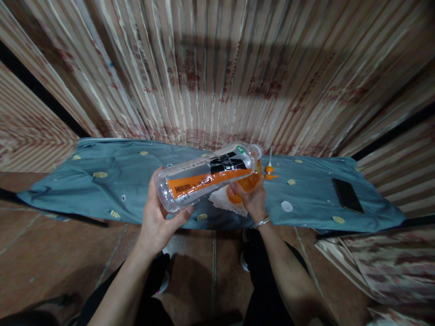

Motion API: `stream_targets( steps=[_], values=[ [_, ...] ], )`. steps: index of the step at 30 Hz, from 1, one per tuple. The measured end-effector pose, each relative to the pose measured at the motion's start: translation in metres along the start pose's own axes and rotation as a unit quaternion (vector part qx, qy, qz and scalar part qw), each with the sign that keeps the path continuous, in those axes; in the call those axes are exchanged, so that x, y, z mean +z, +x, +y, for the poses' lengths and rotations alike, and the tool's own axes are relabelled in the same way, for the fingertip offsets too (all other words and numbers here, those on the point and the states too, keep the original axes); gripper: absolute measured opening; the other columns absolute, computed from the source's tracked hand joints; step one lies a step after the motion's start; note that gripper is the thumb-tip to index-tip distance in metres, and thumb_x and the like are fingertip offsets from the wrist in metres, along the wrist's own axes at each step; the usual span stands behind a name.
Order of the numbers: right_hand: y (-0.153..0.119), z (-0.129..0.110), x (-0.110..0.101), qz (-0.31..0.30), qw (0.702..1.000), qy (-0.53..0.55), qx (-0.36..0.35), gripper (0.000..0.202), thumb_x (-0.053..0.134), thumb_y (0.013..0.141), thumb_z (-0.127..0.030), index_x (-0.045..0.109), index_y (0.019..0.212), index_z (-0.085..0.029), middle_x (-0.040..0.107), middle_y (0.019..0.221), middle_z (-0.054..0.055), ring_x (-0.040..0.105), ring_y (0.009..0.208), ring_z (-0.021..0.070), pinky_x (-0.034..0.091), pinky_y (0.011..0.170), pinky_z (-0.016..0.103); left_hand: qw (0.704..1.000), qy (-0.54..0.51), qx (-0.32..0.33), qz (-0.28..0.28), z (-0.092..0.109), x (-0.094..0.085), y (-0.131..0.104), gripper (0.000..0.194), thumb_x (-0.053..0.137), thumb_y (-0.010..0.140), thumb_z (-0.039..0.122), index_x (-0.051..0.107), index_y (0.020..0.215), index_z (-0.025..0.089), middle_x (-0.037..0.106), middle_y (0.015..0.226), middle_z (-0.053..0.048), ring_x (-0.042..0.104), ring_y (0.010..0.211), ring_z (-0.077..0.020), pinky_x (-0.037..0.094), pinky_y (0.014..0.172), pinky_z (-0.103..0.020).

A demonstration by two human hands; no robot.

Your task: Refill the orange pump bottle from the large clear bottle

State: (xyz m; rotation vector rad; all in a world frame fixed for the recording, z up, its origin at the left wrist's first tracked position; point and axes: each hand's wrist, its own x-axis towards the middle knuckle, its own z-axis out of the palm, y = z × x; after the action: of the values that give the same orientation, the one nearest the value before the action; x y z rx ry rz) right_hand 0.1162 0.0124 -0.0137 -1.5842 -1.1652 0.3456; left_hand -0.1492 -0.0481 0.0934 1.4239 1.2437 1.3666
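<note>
A large clear plastic bottle with an orange and silver label lies tilted in the air. My left hand is wrapped round its base, and its neck points to the right, slightly raised. My right hand grips an orange translucent bottle beneath that neck; part of it is hidden by the hand and the clear bottle. Under the orange bottle a crumpled white tissue rests on the cloth. Just right of the bottles lies an orange pump head with a white tube.
A grey-blue cloth with yellow prints covers the narrow table. A black phone lies towards its right end, and a white round disc nearer the middle. Striped curtains hang behind; dark frame bars stand at both sides.
</note>
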Motion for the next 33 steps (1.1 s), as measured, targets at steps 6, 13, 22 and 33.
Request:
stream_targets(
  steps=[6, 13, 22, 33],
  values=[
    [0.0007, 0.0027, 0.0012, 0.001, 1.0, -0.015, 0.007, 0.071, 0.081, 0.07, -0.062, 0.051, 0.121, -0.021, 0.077, 0.114, 0.018, 0.078, 0.103, 0.0376, 0.063, 0.086, 0.054, 1.0, -0.015, -0.014, 0.0, 0.0012, 0.0007, 0.0, 0.111, 0.093, 0.06, 0.038, 0.038, 0.155, 0.021, 0.064, 0.149, -0.021, 0.07, 0.131, -0.0424, 0.061, 0.107, -0.061],
    [0.0004, 0.0024, 0.0005, 0.004, 1.0, 0.002, -0.01, 0.067, 0.081, 0.071, -0.063, 0.053, 0.118, -0.023, 0.078, 0.113, 0.016, 0.077, 0.104, 0.036, 0.063, 0.089, 0.055, 1.0, -0.011, -0.007, -0.003, 0.0006, 0.0004, 0.0001, 0.11, 0.094, 0.063, 0.04, 0.039, 0.156, 0.022, 0.065, 0.147, -0.019, 0.071, 0.129, -0.0412, 0.064, 0.103, -0.058],
    [0.0007, 0.0046, 0.0013, 0.004, 1.0, -0.008, 0.001, 0.068, 0.082, 0.07, -0.063, 0.053, 0.117, -0.023, 0.078, 0.108, 0.015, 0.078, 0.099, 0.0365, 0.064, 0.084, 0.055, 1.0, -0.014, -0.013, -0.002, -0.0007, 0.0003, -0.0004, 0.113, 0.094, 0.062, 0.042, 0.036, 0.157, 0.02, 0.062, 0.151, -0.021, 0.068, 0.134, -0.0427, 0.059, 0.109, -0.062],
    [-0.0005, 0.0009, 0.0008, 0.017, 1.0, -0.02, -0.01, 0.068, 0.08, 0.071, -0.064, 0.052, 0.116, -0.023, 0.078, 0.106, 0.014, 0.078, 0.095, 0.035, 0.063, 0.081, 0.051, 1.0, -0.01, -0.004, 0.002, -0.0026, 0.0003, -0.0002, 0.111, 0.094, 0.064, 0.043, 0.036, 0.155, 0.021, 0.061, 0.151, -0.02, 0.065, 0.137, -0.043, 0.057, 0.113, -0.063]
  ],
)
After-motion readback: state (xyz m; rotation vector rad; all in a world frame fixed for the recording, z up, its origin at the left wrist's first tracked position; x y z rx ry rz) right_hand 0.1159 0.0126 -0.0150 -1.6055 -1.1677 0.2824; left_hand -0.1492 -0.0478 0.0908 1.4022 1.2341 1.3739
